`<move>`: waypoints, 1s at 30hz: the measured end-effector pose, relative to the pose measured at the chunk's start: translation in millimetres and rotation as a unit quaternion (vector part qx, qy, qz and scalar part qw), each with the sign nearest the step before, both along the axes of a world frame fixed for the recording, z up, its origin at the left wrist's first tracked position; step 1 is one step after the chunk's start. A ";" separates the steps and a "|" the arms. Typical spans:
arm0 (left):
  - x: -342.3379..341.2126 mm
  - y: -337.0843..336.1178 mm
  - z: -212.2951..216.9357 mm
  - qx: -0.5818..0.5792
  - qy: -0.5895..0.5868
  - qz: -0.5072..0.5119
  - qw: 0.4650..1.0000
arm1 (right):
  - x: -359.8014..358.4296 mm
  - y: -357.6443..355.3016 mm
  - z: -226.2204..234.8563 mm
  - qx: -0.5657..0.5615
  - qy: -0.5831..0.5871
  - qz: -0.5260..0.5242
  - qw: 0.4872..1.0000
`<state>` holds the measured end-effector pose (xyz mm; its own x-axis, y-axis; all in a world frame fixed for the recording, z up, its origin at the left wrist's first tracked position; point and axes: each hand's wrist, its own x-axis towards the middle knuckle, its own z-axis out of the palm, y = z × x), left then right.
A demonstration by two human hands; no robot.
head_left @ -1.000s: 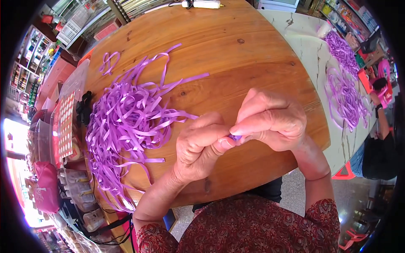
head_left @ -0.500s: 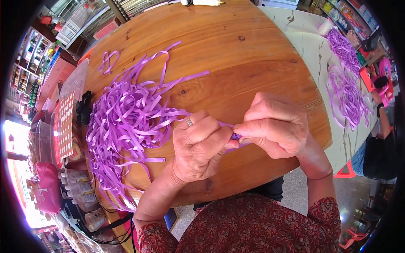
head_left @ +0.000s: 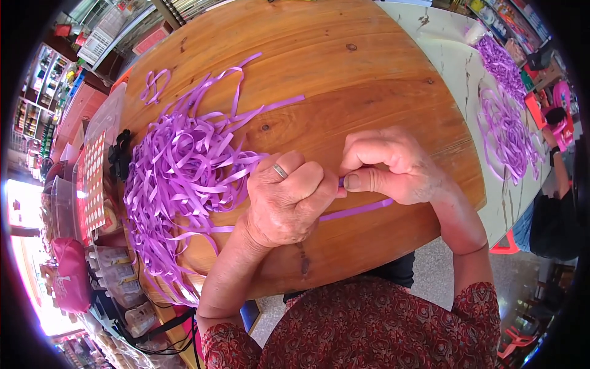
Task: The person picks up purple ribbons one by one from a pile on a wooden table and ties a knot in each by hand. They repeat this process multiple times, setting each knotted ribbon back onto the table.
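Over the wooden table, my left hand (head_left: 286,200) is closed on a purple ribbon, a ring on one finger. Close on its right, my right hand (head_left: 390,166) pinches a small dark purple bit of the ribbon between thumb and forefinger; most of that bit is hidden by the fingers. A flat ribbon end (head_left: 359,210) stretches out below the hands to the right. Left of my left hand lies a big tangled heap of purple ribbon (head_left: 178,166), with loose strands reaching away from it.
Beyond the wooden table (head_left: 381,74), a white marbled table (head_left: 445,58) bears more purple ribbon (head_left: 507,135). A small ribbon loop (head_left: 155,86) lies at the far left. Clear boxes (head_left: 117,270) and a dotted sheet (head_left: 95,184) line the left edge. Another person's arm (head_left: 559,175) shows at right.
My right hand has turned, its thumb now lying along the pinched bit. Both hands have shifted slightly up. The ribbon end below them now shows, reaching right.
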<state>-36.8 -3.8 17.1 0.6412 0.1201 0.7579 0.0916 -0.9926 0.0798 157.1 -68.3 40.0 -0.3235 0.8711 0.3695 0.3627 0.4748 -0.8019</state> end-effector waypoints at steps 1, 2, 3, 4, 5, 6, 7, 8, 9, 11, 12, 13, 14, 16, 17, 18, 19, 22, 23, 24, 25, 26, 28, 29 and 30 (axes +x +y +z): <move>0.0 -0.4 -0.9 0.006 -0.001 0.000 1.000 | 0.9 0.4 1.4 -0.034 -0.008 0.009 0.999; -0.3 -0.7 -2.1 0.013 -0.002 0.000 1.000 | 1.2 0.9 1.7 -0.067 -0.017 0.019 0.997; 0.1 0.0 -3.5 0.011 -0.001 -0.001 1.000 | 1.6 1.5 1.0 -0.069 -0.016 0.018 0.997; 0.5 1.0 -5.3 0.012 -0.008 -0.002 1.000 | 1.7 2.1 0.0 -0.104 0.001 0.025 0.994; 0.7 1.7 -7.6 0.014 -0.016 -0.004 1.000 | 1.7 2.4 -1.1 -0.139 0.019 0.033 0.990; 1.3 2.2 -8.2 0.015 -0.017 -0.005 1.000 | 2.5 1.8 1.3 -0.138 0.018 0.032 0.990; 1.7 2.8 -9.3 0.009 -0.035 -0.004 0.999 | 3.1 1.0 4.3 -0.210 0.062 0.040 0.975; 2.0 3.0 -9.8 0.002 -0.053 -0.004 0.999 | 3.4 0.2 6.7 -0.281 0.105 0.048 0.953; 2.6 2.9 -10.5 0.003 -0.054 -0.005 0.999 | 2.8 -0.4 7.1 -0.280 0.104 0.047 0.953; 3.0 0.8 -10.6 -0.077 -0.061 0.007 0.995 | 0.4 -2.0 8.4 -0.270 0.202 0.057 0.940; 2.9 0.1 -11.9 -0.076 -0.062 0.007 0.995 | 2.2 -1.2 6.6 -0.269 0.202 0.057 0.940; 3.1 -0.5 -12.8 -0.096 -0.069 0.006 0.993 | 5.2 0.0 4.4 -0.236 0.188 0.053 0.952; 3.3 -0.7 -13.5 -0.116 -0.075 0.005 0.990 | 7.4 1.6 2.4 -0.202 0.174 0.050 0.963; 4.2 -1.5 -13.8 -0.130 -0.079 0.001 0.988 | 9.0 2.1 1.5 -0.192 0.171 0.032 0.966; 4.7 -1.9 -14.0 -0.144 -0.082 -0.001 0.986 | 10.0 2.7 0.9 -0.183 0.170 0.016 0.968; 3.7 -2.8 -13.9 -0.142 -0.082 -0.002 0.986 | 10.6 4.4 -0.4 -0.180 0.169 0.015 0.969; 2.2 -3.8 -13.9 -0.146 -0.064 -0.006 0.987 | 10.9 6.8 -1.9 -0.128 0.120 0.013 0.984; 3.1 -3.8 -15.4 -0.153 -0.058 -0.021 0.986 | 5.3 8.0 -4.2 -0.060 0.079 0.013 0.995; 4.1 -3.3 -16.6 -0.158 -0.069 -0.030 0.985 | 3.1 8.4 -4.6 -0.047 0.089 0.019 0.995; 4.3 -2.8 -19.7 -0.156 -0.070 -0.035 0.985 | 3.1 9.4 -5.8 -0.045 0.088 0.016 0.995; 3.0 -1.6 -23.1 -0.168 -0.067 -0.032 0.983 | 3.7 10.4 -7.0 -0.023 0.075 0.017 0.997; 2.0 -0.8 -23.8 -0.180 -0.064 -0.030 0.981 | 4.5 11.4 -7.9 -0.002 0.062 0.017 0.998; 6.2 -0.3 -20.7 -0.177 -0.064 -0.016 0.982 | 10.7 11.6 -6.9 0.029 0.038 -0.006 0.999; 8.3 -0.1 -18.8 -0.175 -0.062 0.006 0.983 | 14.1 11.7 -6.5 0.056 0.018 -0.022 0.998; 9.2 -0.1 -17.5 -0.173 -0.065 -0.012 0.983 | 16.0 12.8 -8.6 0.060 0.010 -0.039 0.997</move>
